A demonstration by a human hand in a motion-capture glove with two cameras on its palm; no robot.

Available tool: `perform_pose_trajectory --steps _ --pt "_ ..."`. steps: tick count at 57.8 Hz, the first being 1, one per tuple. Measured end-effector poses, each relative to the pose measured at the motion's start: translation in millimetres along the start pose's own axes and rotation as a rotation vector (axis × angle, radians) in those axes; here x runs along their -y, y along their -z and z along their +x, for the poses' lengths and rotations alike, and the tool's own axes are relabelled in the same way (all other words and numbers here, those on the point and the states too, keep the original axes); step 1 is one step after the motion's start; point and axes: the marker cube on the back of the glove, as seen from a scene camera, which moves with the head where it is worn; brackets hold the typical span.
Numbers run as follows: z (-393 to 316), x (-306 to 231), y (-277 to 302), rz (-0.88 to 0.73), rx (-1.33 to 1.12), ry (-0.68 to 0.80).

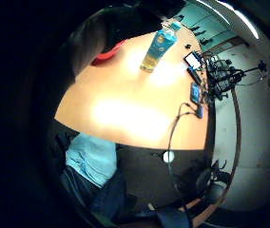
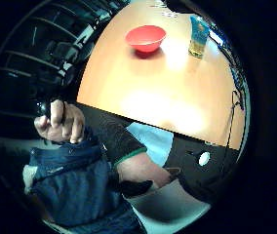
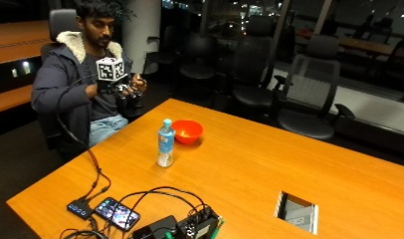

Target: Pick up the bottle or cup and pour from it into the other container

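Bottle (image 3: 165, 142) stands upright on the table (image 3: 255, 164), blue cap on, blue label round it, a little yellowish liquid low in its base. Just beside it, on the far side toward the seated person, sits the red bowl (image 3: 187, 131), right way up; from the outside view the two look close, and whether they touch cannot be told. Person sits in a chair at the table's far left corner, well back from both things. Right hand (image 3: 117, 88), gloved in black, is lifted in front of the chest, well apart from bottle and bowl, holding nothing that shows; the bare left hand (image 3: 137, 84) is up against it, fingers meeting the glove. Whether the gloved fingers are straight or curled cannot be told from any view. Thumb side palm view looks down over the person's lap and the table edge, with bowl (image 2: 146, 38) and bottle (image 2: 198, 37) standing apart on the wood beyond. Little finger side view catches the bottle (image 1: 158, 49) too, upright on the orange top. Near the table's near left corner lie phones (image 3: 117, 213), a small hub (image 3: 79, 208) and a tangle of black cables (image 3: 163, 197).
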Motion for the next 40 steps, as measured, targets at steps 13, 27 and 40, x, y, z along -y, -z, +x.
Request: perform_pose_trajectory --steps 13,27,40 --pt "3.4 5.6 0.9 0.000 0.007 0.009" --pt "-0.4 6.2 -2.3 0.004 0.010 0.006" --pt "13.9 12.5 -2.6 0.003 -0.006 -0.014"
